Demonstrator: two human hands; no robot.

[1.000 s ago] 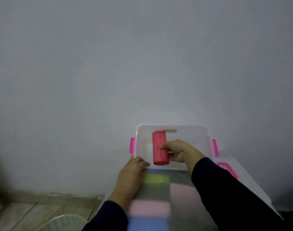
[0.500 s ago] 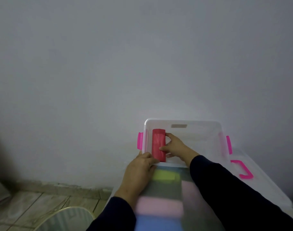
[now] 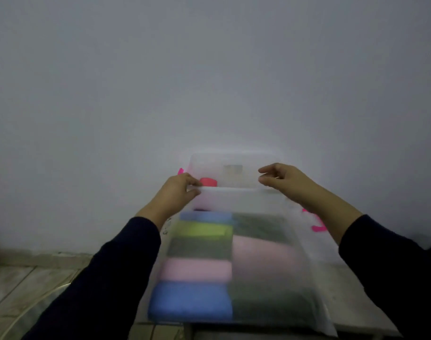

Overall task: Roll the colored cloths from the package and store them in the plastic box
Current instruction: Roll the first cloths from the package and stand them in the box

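A frosted package [image 3: 236,261] of folded cloths in blue, green, grey and pink lies in front of me. My left hand [image 3: 177,192] pinches its far left corner. Beyond it stands the clear plastic box [image 3: 234,160] with pink latches against the wall. A rolled red cloth [image 3: 208,182] lies inside the box at the left, mostly hidden behind the package edge. My right hand [image 3: 283,182] hovers over the package's far right corner with thumb and fingers apart, holding nothing.
A box lid with a pink latch [image 3: 317,227] lies to the right, partly under the package. The grey wall [image 3: 209,69] rises right behind the box. A tiled floor [image 3: 18,285] shows at the lower left.
My right hand let go of the red roll, which now lies in the box, and moved right. The package's far edge has come up towards the box, and my view has tilted down.
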